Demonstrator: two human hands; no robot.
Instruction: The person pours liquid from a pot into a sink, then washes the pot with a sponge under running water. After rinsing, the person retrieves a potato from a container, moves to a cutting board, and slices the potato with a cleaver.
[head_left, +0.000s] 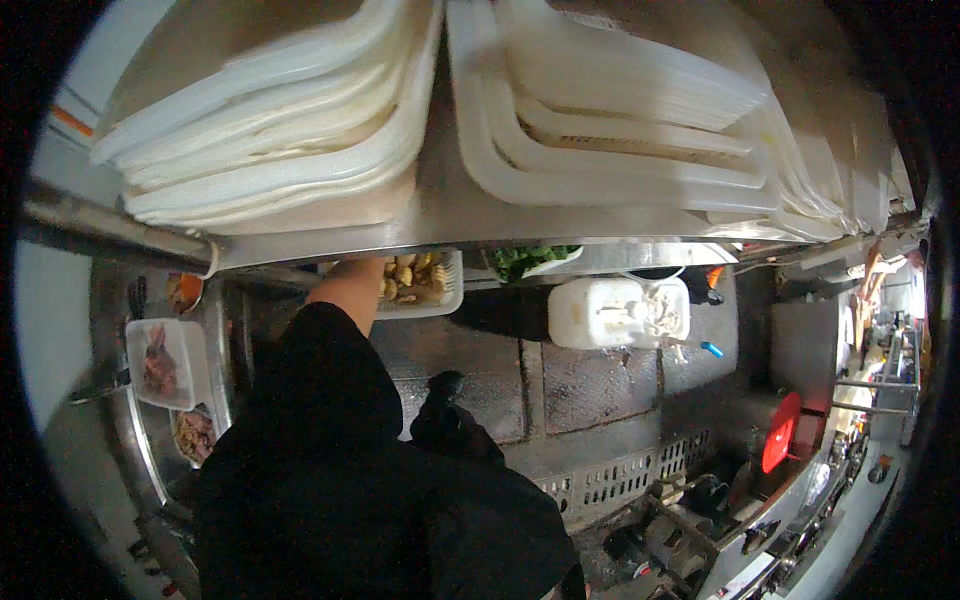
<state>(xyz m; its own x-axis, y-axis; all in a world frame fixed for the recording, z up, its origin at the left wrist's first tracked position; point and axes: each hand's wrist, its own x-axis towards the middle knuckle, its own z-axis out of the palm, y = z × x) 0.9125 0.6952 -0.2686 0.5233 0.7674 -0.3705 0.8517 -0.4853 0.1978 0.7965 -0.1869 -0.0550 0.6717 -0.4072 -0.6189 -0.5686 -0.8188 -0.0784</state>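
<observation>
A bare forearm (349, 289) in a black sleeve, my left by its side of the body, reaches under the steel shelf beside a white plastic basket (452, 301) of yellowish-brown food pieces. The shelf's edge hides my left hand, so what it touches cannot be seen. My right hand is out of view. Right of the basket, leafy greens (525, 259) lie in a white container partly under the shelf. Further right, a white plastic container (570, 315) with pale contents stands above the floor.
Stacked white plastic trays (300, 165) and more nested trays (637, 172) fill the steel shelf (439, 217) overhead. At the left are a tub of reddish meat (159, 367) and a bowl of chopped food (196, 435). A red round object (781, 432) stands at the right, beyond the wet tiled floor (600, 382).
</observation>
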